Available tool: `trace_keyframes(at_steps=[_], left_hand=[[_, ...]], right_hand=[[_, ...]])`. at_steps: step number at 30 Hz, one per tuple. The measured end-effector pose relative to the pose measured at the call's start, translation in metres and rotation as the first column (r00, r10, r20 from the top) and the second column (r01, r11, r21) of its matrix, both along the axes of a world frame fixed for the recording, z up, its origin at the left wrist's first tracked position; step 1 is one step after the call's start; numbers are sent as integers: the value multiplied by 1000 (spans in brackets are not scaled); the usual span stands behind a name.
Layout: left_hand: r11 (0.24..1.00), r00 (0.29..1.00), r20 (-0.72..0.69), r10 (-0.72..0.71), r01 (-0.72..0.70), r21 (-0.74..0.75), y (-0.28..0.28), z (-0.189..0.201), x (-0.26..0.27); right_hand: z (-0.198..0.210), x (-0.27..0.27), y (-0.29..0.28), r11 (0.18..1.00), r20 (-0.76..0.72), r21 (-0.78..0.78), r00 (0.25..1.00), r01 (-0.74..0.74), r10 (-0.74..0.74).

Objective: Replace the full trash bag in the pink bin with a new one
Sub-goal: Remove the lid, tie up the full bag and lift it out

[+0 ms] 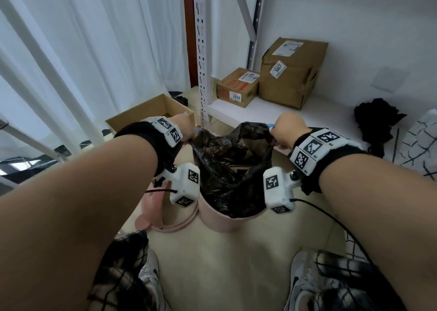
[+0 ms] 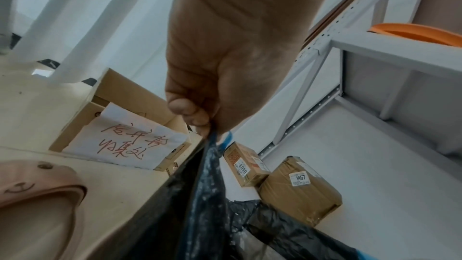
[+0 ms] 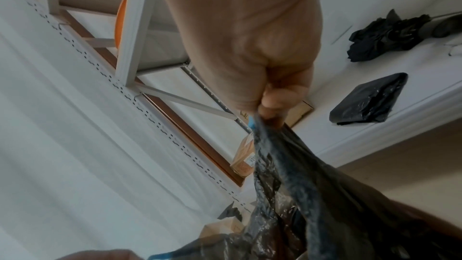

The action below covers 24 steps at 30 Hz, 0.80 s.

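Note:
The pink bin stands on the floor between my feet. A black trash bag with a blue drawstring rises out of it, stretched upward. My left hand grips the bag's left top edge in a fist; the left wrist view shows its fingers pinching the black plastic. My right hand grips the right top edge, fingers curled round the bunched plastic. A folded black bag lies on the low white shelf.
The pink lid lies on the floor left of the bin. An open cardboard box sits behind it. Two taped boxes and a black crumpled cloth rest on the white shelf. White curtains hang on the left.

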<state>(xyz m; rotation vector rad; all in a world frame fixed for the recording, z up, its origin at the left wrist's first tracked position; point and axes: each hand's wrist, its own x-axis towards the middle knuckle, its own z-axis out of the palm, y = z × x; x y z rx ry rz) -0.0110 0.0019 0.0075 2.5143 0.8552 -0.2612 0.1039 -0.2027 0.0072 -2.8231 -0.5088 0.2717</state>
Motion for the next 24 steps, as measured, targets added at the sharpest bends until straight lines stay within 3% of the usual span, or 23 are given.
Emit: trace_keyframes(at_steps=[3,8,12,16,21,24], left_hand=[[1000,998,67,-8,8,-3,-2,2,-2],[999,977,207,46,-49,9,-3,1,-11],[982,955,267,130,-88,-165,-2,2,-15],[931,885,395,245,-102,-349,-4,3,-14],[956,841,510,180,-29,-291,-6,6,-10],[912,757,592,277,-14,-410,-5,10,-5]], right_hand=[[2,-6,-3,973,-113,218,992,72,-48],[1,-12,-9,906,-115,392,986,157,-121],[1,-17,-12,860,-148,467,977,207,-154],[5,-20,-6,817,-204,537,972,211,-117],[7,-19,-1,844,-209,513,976,156,-54],[6,-16,-6,819,-196,540,975,194,-102]])
